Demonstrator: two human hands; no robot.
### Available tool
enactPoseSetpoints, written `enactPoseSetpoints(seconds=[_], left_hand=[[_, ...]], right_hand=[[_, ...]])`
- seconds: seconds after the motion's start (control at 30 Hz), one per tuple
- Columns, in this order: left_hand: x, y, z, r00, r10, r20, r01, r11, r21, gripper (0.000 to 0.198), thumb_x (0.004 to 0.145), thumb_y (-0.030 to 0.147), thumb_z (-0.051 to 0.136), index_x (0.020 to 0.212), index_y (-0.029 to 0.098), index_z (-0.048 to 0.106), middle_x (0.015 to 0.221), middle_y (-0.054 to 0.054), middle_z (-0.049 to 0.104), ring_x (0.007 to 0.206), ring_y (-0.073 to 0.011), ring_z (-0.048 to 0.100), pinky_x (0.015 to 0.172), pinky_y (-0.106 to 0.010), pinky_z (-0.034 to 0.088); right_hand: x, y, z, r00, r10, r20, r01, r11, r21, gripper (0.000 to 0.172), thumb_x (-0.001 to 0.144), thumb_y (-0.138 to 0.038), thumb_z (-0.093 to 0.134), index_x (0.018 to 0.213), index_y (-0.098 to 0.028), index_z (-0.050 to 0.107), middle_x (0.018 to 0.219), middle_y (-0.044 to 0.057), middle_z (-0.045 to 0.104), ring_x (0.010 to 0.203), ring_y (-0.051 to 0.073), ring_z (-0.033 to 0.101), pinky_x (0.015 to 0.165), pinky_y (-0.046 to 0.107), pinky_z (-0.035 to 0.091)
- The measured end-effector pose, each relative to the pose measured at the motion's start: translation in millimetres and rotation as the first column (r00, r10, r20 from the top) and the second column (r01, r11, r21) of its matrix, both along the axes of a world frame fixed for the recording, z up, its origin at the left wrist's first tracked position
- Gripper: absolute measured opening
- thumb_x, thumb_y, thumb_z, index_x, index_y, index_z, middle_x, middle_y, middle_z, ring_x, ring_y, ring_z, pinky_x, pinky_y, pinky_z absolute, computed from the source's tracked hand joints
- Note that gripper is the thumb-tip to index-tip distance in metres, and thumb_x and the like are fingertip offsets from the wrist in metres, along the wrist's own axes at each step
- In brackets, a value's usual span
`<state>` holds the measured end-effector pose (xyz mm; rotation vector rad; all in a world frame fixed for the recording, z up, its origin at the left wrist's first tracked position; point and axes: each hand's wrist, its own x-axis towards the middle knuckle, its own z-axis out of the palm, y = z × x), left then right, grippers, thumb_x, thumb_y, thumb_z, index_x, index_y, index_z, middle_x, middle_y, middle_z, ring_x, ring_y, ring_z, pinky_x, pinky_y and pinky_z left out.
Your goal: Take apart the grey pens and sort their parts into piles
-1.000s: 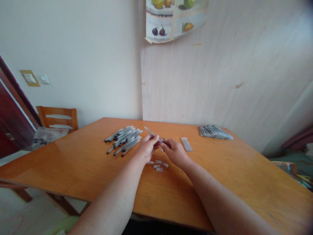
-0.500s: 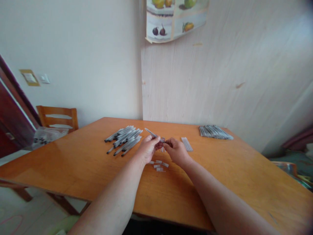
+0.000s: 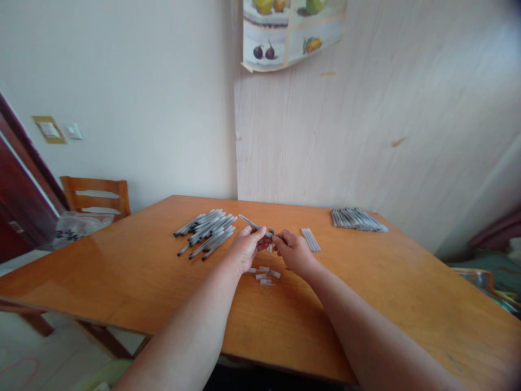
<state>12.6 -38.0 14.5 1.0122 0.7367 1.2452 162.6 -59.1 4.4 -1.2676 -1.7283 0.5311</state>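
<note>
Above the middle of the table, my left hand (image 3: 248, 245) is closed around a slim, clear-barrelled pen (image 3: 247, 221), whose one end sticks out up and to the left. My right hand (image 3: 293, 248) pinches at the pen's other end, close against the left fingertips. What exactly the right fingers hold there is too small and partly hidden. Under the hands lie several small clear pen caps (image 3: 265, 275). Just right of the right hand is a short row of clear tubes (image 3: 310, 239).
A loose pile of pens with black ends (image 3: 209, 232) lies left of my hands on the wooden table (image 3: 195, 320). A neat bundle of pens (image 3: 358, 220) rests at the back right. A wooden chair (image 3: 97, 187) with a plastic bag (image 3: 81, 224) stands beyond the left edge.
The pen has tilted slightly lower, its free end shifting a little left. My right fingers have moved slightly along its other end. The things on the table look unmoved.
</note>
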Motion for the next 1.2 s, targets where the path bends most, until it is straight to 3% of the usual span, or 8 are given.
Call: enactPoseSetpoints(seconds=[0.17, 0.27, 0.5, 0.77, 0.97, 1.2], left_hand=[[1.8, -1.6, 0.6, 1.0, 0.027, -0.016, -0.027, 0.999, -0.021, 0.015, 0.08, 0.023, 0.067, 0.082, 0.014, 0.056, 0.074, -0.007, 0.068, 0.064, -0.0134, 0.066, 0.06, -0.022, 0.049], [2.0, -2.0, 1.0, 0.999, 0.034, -0.004, -0.034, 0.999, -0.03, 0.015, 0.08, 0.023, 0.067, 0.082, 0.014, 0.055, 0.073, -0.006, 0.068, 0.063, -0.013, 0.066, 0.06, -0.022, 0.05], [1.4, -0.2, 0.0, 0.999, 0.04, -0.006, -0.04, 0.998, -0.046, 0.015, 0.08, 0.023, 0.067, 0.082, 0.014, 0.055, 0.074, -0.006, 0.069, 0.065, -0.0137, 0.067, 0.06, -0.023, 0.051], [2.1, -0.7, -0.1, 0.999, 0.04, -0.007, -0.04, 0.996, -0.074, 0.017, 0.079, 0.025, 0.069, 0.08, 0.014, 0.056, 0.072, -0.006, 0.068, 0.063, -0.0137, 0.066, 0.058, -0.022, 0.051], [1.5, 1.4, -2.3, 0.999, 0.043, -0.008, -0.043, 0.996, -0.072, 0.02, 0.078, 0.027, 0.071, 0.082, 0.014, 0.057, 0.075, -0.008, 0.07, 0.065, -0.015, 0.067, 0.06, -0.024, 0.052], [1.6, 1.6, -2.8, 0.999, 0.036, -0.033, -0.039, 0.996, -0.085, 0.021, 0.077, 0.029, 0.071, 0.082, 0.014, 0.057, 0.075, -0.007, 0.069, 0.064, -0.0149, 0.067, 0.057, -0.023, 0.051]], right_hand=[[-1.8, -0.8, 2.4, 0.998, -0.055, 0.005, 0.054, 0.998, 0.032, 0.012, 0.08, -0.031, 0.058, 0.08, -0.019, 0.058, 0.062, -0.003, 0.056, 0.055, 0.011, 0.049, 0.05, 0.021, 0.034], [-2.0, 0.9, -0.9, 0.999, -0.047, -0.02, 0.047, 0.999, 0.025, 0.016, 0.077, -0.032, 0.062, 0.084, -0.018, 0.058, 0.064, -0.002, 0.057, 0.056, 0.011, 0.049, 0.05, 0.021, 0.034], [1.2, -0.3, -0.5, 0.999, 0.018, 0.047, -0.018, 1.0, -0.003, 0.022, 0.087, -0.034, 0.049, 0.082, -0.017, 0.063, 0.064, 0.0, 0.06, 0.058, 0.012, 0.052, 0.052, 0.022, 0.034], [-1.3, -1.1, 2.3, 0.999, -0.045, -0.012, 0.046, 0.999, 0.016, 0.017, 0.078, -0.034, 0.061, 0.083, -0.018, 0.061, 0.064, -0.002, 0.059, 0.056, 0.011, 0.05, 0.05, 0.021, 0.034], [1.2, -1.4, 2.5, 1.0, -0.018, 0.017, 0.018, 0.999, -0.031, 0.023, 0.086, -0.035, 0.05, 0.08, -0.018, 0.063, 0.062, -0.001, 0.06, 0.056, 0.011, 0.052, 0.051, 0.022, 0.035], [1.3, -0.7, 2.8, 0.999, -0.034, -0.003, 0.035, 0.999, 0.018, 0.013, 0.079, -0.03, 0.056, 0.081, -0.018, 0.062, 0.062, -0.003, 0.057, 0.055, 0.011, 0.048, 0.049, 0.022, 0.034]])
